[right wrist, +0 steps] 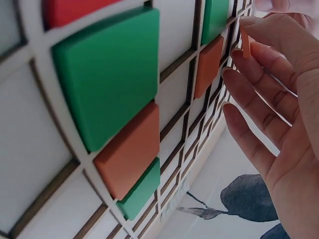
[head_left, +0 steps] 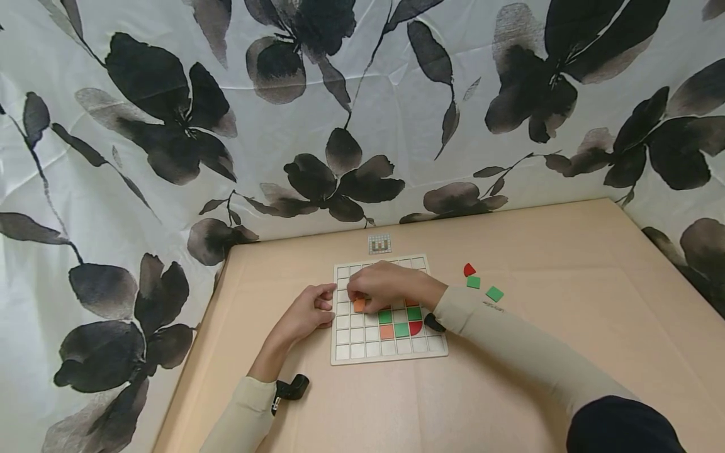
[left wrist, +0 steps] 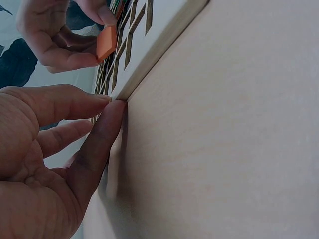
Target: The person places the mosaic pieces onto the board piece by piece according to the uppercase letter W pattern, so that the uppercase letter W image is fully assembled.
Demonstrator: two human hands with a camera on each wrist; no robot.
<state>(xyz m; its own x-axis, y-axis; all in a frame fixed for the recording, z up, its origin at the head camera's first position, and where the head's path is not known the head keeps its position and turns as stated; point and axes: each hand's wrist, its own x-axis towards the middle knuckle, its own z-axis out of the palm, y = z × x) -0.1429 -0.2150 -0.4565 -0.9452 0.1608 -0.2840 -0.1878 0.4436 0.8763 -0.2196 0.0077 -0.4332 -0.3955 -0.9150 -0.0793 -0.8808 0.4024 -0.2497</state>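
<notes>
A white grid board (head_left: pixel 357 353) with square recesses lies on the table. My right hand (head_left: pixel 387 281) is over its upper left part, pinching an orange square tile (left wrist: pixel 106 44) between thumb and finger. In the right wrist view that tile (right wrist: pixel 245 42) shows edge-on, tilted off the board. My left hand (head_left: pixel 303 314) pinches the board's left edge with thumb and index finger (left wrist: pixel 75 104). Set in the board are green tiles (head_left: pixel 401 330), orange tiles (head_left: pixel 387 332) and a rounded red tile (head_left: pixel 415 328). My right hand and forearm hide part of the upper rows.
Right of the board lie two loose green tiles (head_left: pixel 494 294) and a red rounded piece (head_left: pixel 469 270). A small card with a printed grid pattern (head_left: pixel 379 244) is beyond the board's far edge. Flower-printed cloth (head_left: pixel 340 189) hangs behind and left of the table (head_left: pixel 510 390).
</notes>
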